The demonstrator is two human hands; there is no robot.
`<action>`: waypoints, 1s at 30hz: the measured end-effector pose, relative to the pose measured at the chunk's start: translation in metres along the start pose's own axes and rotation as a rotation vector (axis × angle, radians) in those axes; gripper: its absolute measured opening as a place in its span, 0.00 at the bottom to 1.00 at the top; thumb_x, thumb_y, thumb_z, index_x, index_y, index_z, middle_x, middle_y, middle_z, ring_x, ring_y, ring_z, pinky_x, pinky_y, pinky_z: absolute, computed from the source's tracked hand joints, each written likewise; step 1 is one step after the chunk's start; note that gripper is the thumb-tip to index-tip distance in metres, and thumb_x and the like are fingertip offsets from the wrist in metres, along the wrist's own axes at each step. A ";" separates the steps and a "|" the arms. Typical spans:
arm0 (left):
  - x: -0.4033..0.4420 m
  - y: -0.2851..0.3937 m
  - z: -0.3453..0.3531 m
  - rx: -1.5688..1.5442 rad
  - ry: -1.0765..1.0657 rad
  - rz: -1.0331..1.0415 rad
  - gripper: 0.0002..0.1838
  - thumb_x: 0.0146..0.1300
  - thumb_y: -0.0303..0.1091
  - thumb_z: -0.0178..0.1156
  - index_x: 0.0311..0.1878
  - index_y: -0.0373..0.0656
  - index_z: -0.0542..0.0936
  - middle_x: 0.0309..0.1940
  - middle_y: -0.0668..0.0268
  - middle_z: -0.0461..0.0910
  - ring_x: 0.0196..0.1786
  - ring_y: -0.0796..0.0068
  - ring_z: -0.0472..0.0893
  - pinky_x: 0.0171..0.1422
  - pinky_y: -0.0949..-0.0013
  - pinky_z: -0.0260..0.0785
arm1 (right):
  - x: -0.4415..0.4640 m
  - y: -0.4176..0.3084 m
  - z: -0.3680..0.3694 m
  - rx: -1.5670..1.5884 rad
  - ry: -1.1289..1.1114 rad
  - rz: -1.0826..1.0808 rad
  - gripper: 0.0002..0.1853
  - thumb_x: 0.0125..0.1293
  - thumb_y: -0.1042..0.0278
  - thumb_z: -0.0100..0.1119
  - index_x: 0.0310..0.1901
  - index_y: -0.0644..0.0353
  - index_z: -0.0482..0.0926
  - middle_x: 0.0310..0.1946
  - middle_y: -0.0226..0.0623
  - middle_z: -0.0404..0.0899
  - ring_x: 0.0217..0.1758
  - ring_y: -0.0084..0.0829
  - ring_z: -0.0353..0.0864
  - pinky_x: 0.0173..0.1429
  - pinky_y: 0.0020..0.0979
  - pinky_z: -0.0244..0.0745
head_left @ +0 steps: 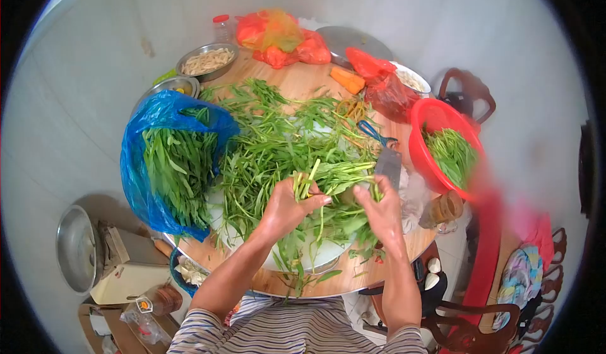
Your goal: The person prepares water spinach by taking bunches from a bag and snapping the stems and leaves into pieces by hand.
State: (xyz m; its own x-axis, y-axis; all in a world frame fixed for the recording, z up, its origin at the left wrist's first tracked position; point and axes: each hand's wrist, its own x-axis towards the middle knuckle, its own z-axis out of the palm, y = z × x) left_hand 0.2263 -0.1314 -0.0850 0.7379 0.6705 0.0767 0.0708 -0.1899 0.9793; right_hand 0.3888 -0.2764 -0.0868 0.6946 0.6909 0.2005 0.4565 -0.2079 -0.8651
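Observation:
Long green leafy stems (271,158) are heaped over the middle of a round wooden table. My left hand (290,204) is closed round a few pale green stems that stick up between its fingers, at the front of the heap. Just to its right, my right hand (380,206) pinches the ends of some green stems. Left of the heap lies a blue plastic bag (136,146) with more leafy greens (180,171) in its open mouth. A red basin (420,146) at the right holds cut greens (453,155).
A cleaver blade (388,165) lies right of the heap, near a glass jar (447,207). Behind are a metal bowl (208,62) of pale strips, red plastic bags (312,48) and an orange carrot piece (347,80). A wooden chair (470,335) stands at the lower right.

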 end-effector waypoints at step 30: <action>0.038 0.085 -0.061 -0.250 -0.036 -0.103 0.28 0.55 0.34 0.74 0.59 0.37 0.80 0.34 0.71 0.81 0.31 0.82 0.78 0.25 0.76 0.60 | 0.067 -0.116 -0.042 0.092 -0.168 -0.274 0.17 0.71 0.59 0.66 0.49 0.65 0.85 0.35 0.30 0.84 0.38 0.19 0.78 0.47 0.27 0.76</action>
State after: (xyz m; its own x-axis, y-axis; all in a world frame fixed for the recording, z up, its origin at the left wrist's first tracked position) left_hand 0.2196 -0.0784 0.0130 0.7593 0.6501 -0.0277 -0.0182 0.0638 0.9978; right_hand 0.4059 -0.2348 0.0463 0.4483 0.8186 0.3592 0.5559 0.0593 -0.8291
